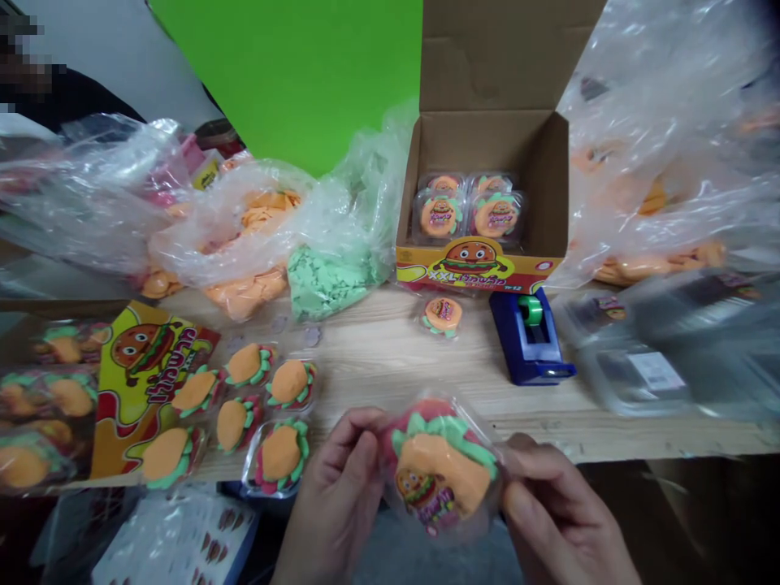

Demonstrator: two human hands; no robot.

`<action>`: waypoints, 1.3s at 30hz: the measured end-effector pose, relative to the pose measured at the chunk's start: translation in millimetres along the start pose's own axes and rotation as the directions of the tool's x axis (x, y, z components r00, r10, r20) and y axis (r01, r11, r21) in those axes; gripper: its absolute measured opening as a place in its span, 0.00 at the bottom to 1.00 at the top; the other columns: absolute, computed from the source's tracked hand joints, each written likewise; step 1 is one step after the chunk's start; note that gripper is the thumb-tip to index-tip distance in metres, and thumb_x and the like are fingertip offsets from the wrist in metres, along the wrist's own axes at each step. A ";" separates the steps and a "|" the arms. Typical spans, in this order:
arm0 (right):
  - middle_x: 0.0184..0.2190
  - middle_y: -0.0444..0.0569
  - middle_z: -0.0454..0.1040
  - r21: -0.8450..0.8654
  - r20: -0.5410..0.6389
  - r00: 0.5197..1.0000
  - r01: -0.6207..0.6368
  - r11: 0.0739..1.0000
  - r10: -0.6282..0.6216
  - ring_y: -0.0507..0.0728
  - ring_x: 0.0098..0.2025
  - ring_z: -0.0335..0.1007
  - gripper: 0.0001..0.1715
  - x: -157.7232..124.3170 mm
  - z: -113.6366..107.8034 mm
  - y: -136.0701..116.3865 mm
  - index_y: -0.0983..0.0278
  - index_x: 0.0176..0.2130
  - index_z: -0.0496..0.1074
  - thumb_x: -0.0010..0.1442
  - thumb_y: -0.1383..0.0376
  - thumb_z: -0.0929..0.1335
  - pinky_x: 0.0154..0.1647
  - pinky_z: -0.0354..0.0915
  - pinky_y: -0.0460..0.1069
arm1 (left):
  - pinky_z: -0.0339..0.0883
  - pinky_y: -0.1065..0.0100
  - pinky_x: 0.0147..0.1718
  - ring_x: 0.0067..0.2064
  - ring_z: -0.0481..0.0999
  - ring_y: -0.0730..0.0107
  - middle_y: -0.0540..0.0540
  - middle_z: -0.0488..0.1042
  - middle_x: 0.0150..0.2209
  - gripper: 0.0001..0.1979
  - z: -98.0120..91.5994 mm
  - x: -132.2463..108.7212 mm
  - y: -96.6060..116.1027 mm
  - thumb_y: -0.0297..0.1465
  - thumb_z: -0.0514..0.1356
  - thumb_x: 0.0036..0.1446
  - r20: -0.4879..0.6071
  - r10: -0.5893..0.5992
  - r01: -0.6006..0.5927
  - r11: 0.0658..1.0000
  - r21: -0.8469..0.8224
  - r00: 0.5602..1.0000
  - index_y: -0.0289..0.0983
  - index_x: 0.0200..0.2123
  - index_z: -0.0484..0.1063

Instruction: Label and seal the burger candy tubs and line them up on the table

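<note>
Between both hands, just in front of the table's near edge, is a clear plastic pack (448,471) with a burger-shaped candy inside and a cartoon burger label on its lid. My left hand (341,487) pinches the pack's left edge between thumb and fingers. On the opposite edge, my right hand (557,504) grips it the same way. Left of my hands, several open clear packs with toy-like burger candies, such as this one (281,455), rest on the table. One labelled closed pack (443,317) lies farther back, in front of the display box.
An open cardboard display box (481,280) holds several labelled packs. Right of centre stands a blue tape dispenser (530,349). Stacked clear trays (646,366) lie at right. Bags of orange pieces (244,284) and green pieces (329,280) line the back. Another burger box (134,366) is at left.
</note>
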State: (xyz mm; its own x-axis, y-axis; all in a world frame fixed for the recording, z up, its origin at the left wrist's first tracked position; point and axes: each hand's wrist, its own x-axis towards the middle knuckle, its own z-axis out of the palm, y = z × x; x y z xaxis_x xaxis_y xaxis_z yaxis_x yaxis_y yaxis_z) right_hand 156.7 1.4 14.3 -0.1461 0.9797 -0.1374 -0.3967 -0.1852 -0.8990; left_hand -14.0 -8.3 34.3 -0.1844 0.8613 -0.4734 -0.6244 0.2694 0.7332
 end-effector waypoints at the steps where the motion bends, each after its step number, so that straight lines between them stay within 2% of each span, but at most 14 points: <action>1: 0.25 0.42 0.73 -0.009 0.001 1.000 -0.021 1.000 0.021 0.49 0.27 0.68 0.07 0.4 1.0 -0.1 0.51 0.36 0.76 0.54 0.62 0.70 0.29 0.66 0.41 | 0.66 0.76 0.30 0.28 0.71 0.77 0.51 0.73 0.26 0.10 -0.6 2.1 -0.8 0.36 0.68 0.45 -0.007 -0.022 0.022 1.000 -0.017 1.000 0.38 0.30 0.74; 3: 0.24 0.41 0.73 -0.069 0.033 0.997 -0.068 0.995 0.071 0.49 0.26 0.69 0.09 1.5 1.3 -0.6 0.50 0.37 0.75 0.54 0.63 0.70 0.28 0.66 0.40 | 0.65 0.75 0.30 0.27 0.69 0.77 0.51 0.71 0.26 0.10 -5.2 7.6 -3.2 0.36 0.67 0.46 -0.018 -0.031 0.031 0.999 -0.024 0.999 0.38 0.30 0.72; 5: 0.24 0.41 0.73 -0.182 0.058 0.990 -0.117 0.976 0.129 0.49 0.26 0.69 0.13 2.2 -1.7 0.2 0.50 0.40 0.75 0.54 0.64 0.70 0.28 0.67 0.40 | 0.64 0.76 0.29 0.28 0.68 0.77 0.52 0.71 0.26 0.10 -13.0 13.7 -5.6 0.36 0.66 0.47 -0.026 0.001 0.001 0.999 0.050 1.000 0.38 0.31 0.72; 8: 0.29 0.43 0.74 -0.322 0.029 0.982 -0.170 0.931 0.189 0.50 0.32 0.71 0.14 0.7 -10.6 8.0 0.52 0.42 0.75 0.54 0.65 0.70 0.33 0.68 0.40 | 0.62 0.77 0.31 0.30 0.67 0.76 0.52 0.70 0.28 0.08 -24.9 18.9 -6.9 0.35 0.63 0.51 0.032 0.036 -0.045 0.939 0.342 0.999 0.38 0.32 0.72; 11: 0.33 0.43 0.75 -0.307 0.034 0.963 -0.244 0.920 0.267 0.52 0.36 0.71 0.12 -6.2 -18.5 21.3 0.52 0.41 0.76 0.54 0.63 0.69 0.37 0.68 0.41 | 0.60 0.75 0.32 0.31 0.66 0.73 0.51 0.69 0.27 0.07 -32.0 16.2 -8.6 0.34 0.58 0.56 0.166 -0.102 -0.026 0.779 0.627 0.981 0.37 0.31 0.73; 13: 0.33 0.44 0.76 -0.254 0.031 0.944 -0.309 0.917 0.327 0.52 0.36 0.72 0.11 -13.2 -19.7 28.6 0.53 0.40 0.76 0.55 0.63 0.69 0.37 0.67 0.41 | 0.59 0.75 0.32 0.31 0.66 0.73 0.51 0.68 0.27 0.08 -35.3 11.7 -11.7 0.34 0.56 0.57 0.197 -0.191 0.002 0.722 0.692 0.962 0.36 0.31 0.72; 18: 0.30 0.44 0.75 -0.189 -0.053 0.937 -0.350 0.918 0.346 0.51 0.34 0.70 0.06 -24.8 -10.3 31.0 0.57 0.33 0.79 0.54 0.62 0.70 0.36 0.65 0.42 | 0.59 0.75 0.30 0.31 0.66 0.73 0.52 0.68 0.27 0.08 -41.9 2.5 -18.7 0.34 0.56 0.57 0.183 -0.221 0.023 0.696 0.718 0.958 0.37 0.31 0.72; 22: 0.29 0.45 0.74 -0.150 -0.041 0.945 -0.328 0.933 0.326 0.52 0.33 0.70 0.07 -20.7 -8.0 28.3 0.57 0.34 0.78 0.54 0.61 0.69 0.37 0.64 0.43 | 0.60 0.75 0.32 0.32 0.67 0.72 0.51 0.70 0.28 0.08 -38.4 2.6 -16.4 0.34 0.55 0.57 0.197 -0.177 -0.013 0.713 0.701 0.964 0.37 0.31 0.72; 25: 0.29 0.45 0.74 -0.156 -0.025 0.954 -0.299 0.941 0.299 0.52 0.33 0.69 0.07 -14.5 -12.5 27.1 0.58 0.34 0.77 0.55 0.62 0.69 0.36 0.64 0.44 | 0.62 0.74 0.37 0.36 0.69 0.70 0.50 0.71 0.31 0.09 -31.5 3.0 -14.8 0.34 0.55 0.58 0.205 -0.099 -0.073 0.718 0.692 0.974 0.38 0.33 0.73; 28: 0.30 0.45 0.73 -0.188 0.032 0.982 -0.177 0.966 0.186 0.52 0.34 0.69 0.06 -8.9 -15.5 22.6 0.56 0.36 0.76 0.57 0.63 0.68 0.36 0.64 0.44 | 0.62 0.70 0.44 0.45 0.70 0.66 0.47 0.71 0.42 0.13 -25.1 0.1 -15.3 0.40 0.56 0.57 0.287 -0.053 -0.128 0.807 0.576 0.956 0.42 0.42 0.72; 31: 0.31 0.43 0.71 -0.244 0.102 0.993 -0.027 0.969 0.054 0.51 0.35 0.67 0.09 -3.9 -13.9 14.6 0.53 0.38 0.75 0.58 0.65 0.67 0.36 0.64 0.43 | 0.65 0.66 0.44 0.49 0.70 0.61 0.46 0.69 0.50 0.27 -18.6 -5.3 -14.7 0.44 0.63 0.47 0.362 -0.158 0.000 0.916 0.401 0.919 0.48 0.51 0.64; 33: 0.31 0.42 0.70 -0.265 0.147 0.989 0.020 0.964 0.020 0.50 0.35 0.66 0.11 0.0 -12.3 9.5 0.51 0.40 0.74 0.59 0.66 0.66 0.35 0.64 0.42 | 0.66 0.66 0.42 0.46 0.72 0.63 0.47 0.71 0.47 0.29 -12.4 -9.2 -12.3 0.41 0.68 0.43 0.320 -0.193 0.064 0.926 0.371 0.928 0.49 0.49 0.64; 35: 0.31 0.42 0.69 -0.278 0.178 0.984 0.036 0.960 0.015 0.50 0.35 0.66 0.12 4.1 -11.8 5.9 0.50 0.41 0.74 0.59 0.66 0.66 0.35 0.65 0.42 | 0.67 0.68 0.40 0.42 0.74 0.66 0.49 0.73 0.44 0.25 -4.9 -12.7 -9.6 0.37 0.69 0.42 0.239 -0.168 0.073 0.929 0.362 0.956 0.47 0.45 0.67; 39: 0.33 0.42 0.70 -0.290 0.200 0.979 0.034 0.956 0.026 0.49 0.37 0.67 0.13 9.5 -15.7 2.5 0.50 0.43 0.73 0.60 0.66 0.65 0.37 0.65 0.39 | 0.68 0.73 0.37 0.40 0.75 0.69 0.50 0.74 0.42 0.31 6.8 -17.5 -9.7 0.33 0.72 0.37 0.144 -0.024 -0.032 0.928 0.371 0.989 0.48 0.47 0.67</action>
State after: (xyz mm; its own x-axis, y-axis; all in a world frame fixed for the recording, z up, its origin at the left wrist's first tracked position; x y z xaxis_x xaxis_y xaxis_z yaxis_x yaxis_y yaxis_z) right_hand 168.5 11.5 4.3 -0.3349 0.9393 -0.0743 -0.1213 -0.1212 -0.9852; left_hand 0.4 -23.0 38.8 -0.0586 0.9077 -0.4155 -0.2920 0.3825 0.8766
